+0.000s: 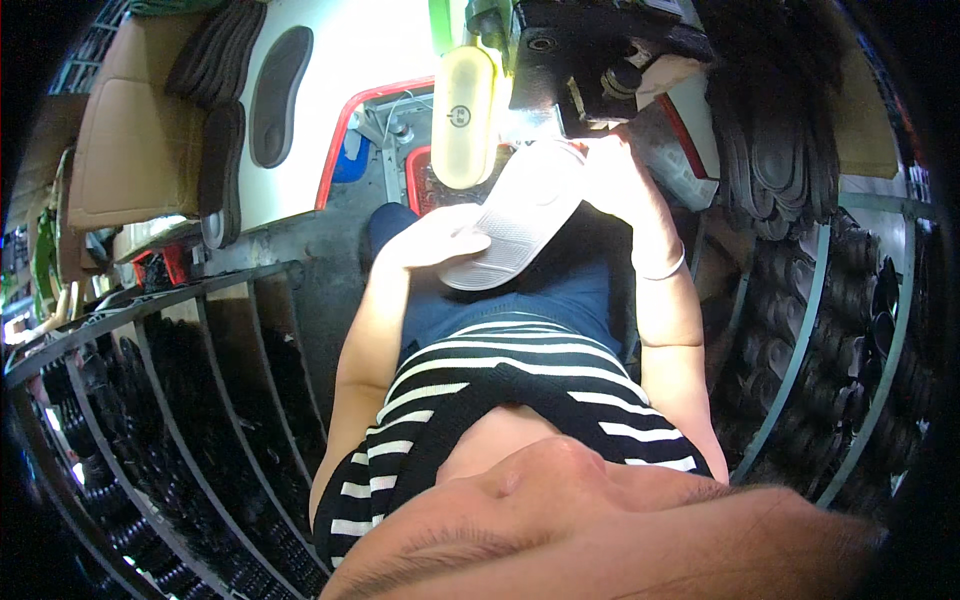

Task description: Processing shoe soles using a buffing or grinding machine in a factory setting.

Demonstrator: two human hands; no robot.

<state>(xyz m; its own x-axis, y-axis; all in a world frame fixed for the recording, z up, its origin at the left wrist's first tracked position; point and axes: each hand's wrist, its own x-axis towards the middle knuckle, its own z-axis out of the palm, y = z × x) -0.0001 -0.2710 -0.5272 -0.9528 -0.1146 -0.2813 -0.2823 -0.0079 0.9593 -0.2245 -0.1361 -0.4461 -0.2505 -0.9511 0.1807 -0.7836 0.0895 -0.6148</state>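
Note:
A pale grey shoe sole (527,222) with a textured face is held slanting above my lap, its upper end close under a dark machine head (600,75). My left hand (442,238) grips the lower left edge, thumb lying on the textured face and fingers hidden beneath. At the upper right end, my right hand (618,182) is closed on the sole's rim beside the machine; glare washes out its fingertips. A yellowish oblong lamp (465,118) hangs just left of the machine, over the sole's upper left side.
On the white red-edged table (300,185) lies one dark insole (281,97). Stacked dark soles (215,60) stand beside a cardboard box (135,130). More soles (772,150) are piled at right. Metal racks (205,350) full of dark soles flank me on both sides.

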